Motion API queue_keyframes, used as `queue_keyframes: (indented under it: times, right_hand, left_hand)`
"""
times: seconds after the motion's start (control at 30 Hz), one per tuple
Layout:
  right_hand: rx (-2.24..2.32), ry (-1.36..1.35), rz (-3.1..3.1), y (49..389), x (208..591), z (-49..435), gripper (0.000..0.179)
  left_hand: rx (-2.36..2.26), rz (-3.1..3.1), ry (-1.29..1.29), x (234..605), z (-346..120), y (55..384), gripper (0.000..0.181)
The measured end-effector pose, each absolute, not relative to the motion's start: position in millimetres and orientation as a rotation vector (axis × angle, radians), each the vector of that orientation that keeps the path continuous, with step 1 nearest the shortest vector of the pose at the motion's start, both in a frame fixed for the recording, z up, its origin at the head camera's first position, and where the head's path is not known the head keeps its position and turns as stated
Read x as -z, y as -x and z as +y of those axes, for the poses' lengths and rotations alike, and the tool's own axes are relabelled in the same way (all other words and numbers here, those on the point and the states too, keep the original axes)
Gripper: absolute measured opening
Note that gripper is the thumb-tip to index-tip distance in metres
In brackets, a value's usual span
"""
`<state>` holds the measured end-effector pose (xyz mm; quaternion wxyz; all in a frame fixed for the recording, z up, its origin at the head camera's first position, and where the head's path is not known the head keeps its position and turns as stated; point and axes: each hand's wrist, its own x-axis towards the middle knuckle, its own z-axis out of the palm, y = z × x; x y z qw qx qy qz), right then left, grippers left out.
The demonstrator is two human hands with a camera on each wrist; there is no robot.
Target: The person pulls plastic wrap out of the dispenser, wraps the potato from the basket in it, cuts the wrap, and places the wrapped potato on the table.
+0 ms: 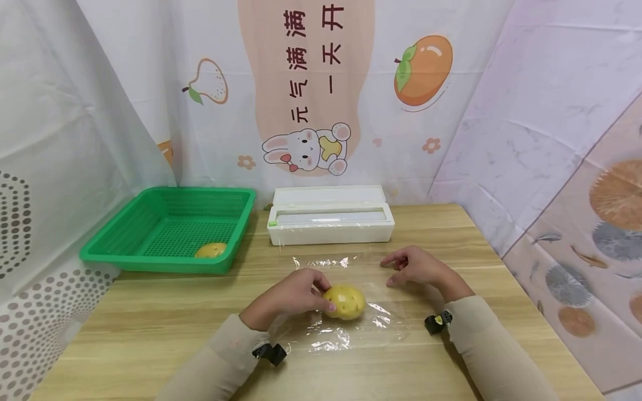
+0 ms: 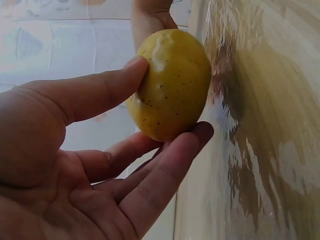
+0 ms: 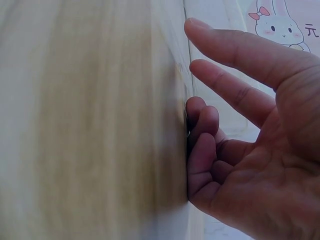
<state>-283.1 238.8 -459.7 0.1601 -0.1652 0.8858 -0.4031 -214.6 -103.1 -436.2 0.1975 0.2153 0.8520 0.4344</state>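
Note:
A yellow potato (image 1: 344, 302) with dark specks sits over a sheet of clear plastic wrap (image 1: 333, 337) spread on the table. My left hand (image 1: 302, 292) grips its left side, thumb on one face and fingers beneath, as the left wrist view shows the potato (image 2: 172, 85) up close. To the right, my right hand (image 1: 418, 266) is low at the wrap's right side, holding nothing I can make out. In the right wrist view, that hand (image 3: 250, 130) has thumb and index finger extended, while the other fingers bend against the tabletop.
Behind the wrap stands a white plastic-wrap dispenser box (image 1: 331, 233) with its lid (image 1: 328, 195) raised. A green basket (image 1: 165, 264) at the back left contains another yellow potato (image 1: 210, 250). Printed curtains (image 1: 311, 67) hang behind and beside the wooden table (image 1: 150, 334).

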Motion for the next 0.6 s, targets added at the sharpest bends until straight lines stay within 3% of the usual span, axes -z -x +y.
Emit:
queue_keyframes:
  times: [0.6]
  right_hand:
    - [1.139,0.468,2.54,285.1,461.7,240.8,0.051]
  left_hand:
    - [-1.084,2.405,-0.624,439.6,-105.4,217.3,0.036]
